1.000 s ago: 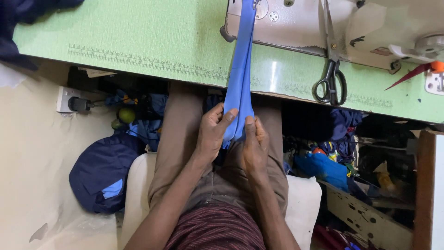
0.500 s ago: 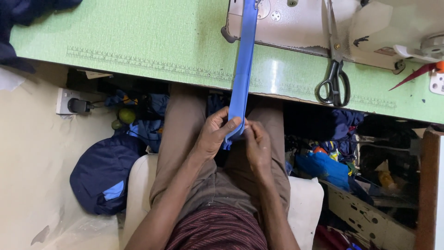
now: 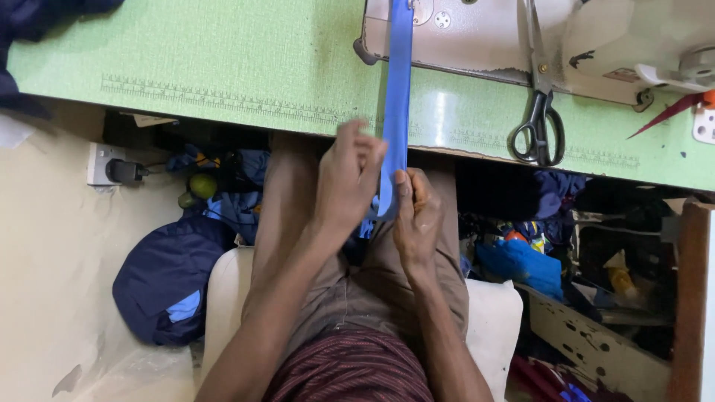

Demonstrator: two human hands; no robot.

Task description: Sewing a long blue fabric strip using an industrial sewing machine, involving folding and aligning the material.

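A long narrow blue fabric strip runs from the white sewing machine bed down over the green table's front edge into my lap. My left hand pinches the strip from its left side, just below the table edge. My right hand grips the strip's lower end, thumb pressed against the cloth. The two hands sit close together over my brown trousers. The strip's very end is hidden behind my fingers.
Black-handled scissors lie on the green table right of the strip. Dark blue cloth sits at the table's far left. A wall socket with a plug, a navy bag and heaped fabric scraps lie under the table.
The strip has narrowed from a loose, wider band to a flat, straight one. Both hands have slid up along it toward the table edge.
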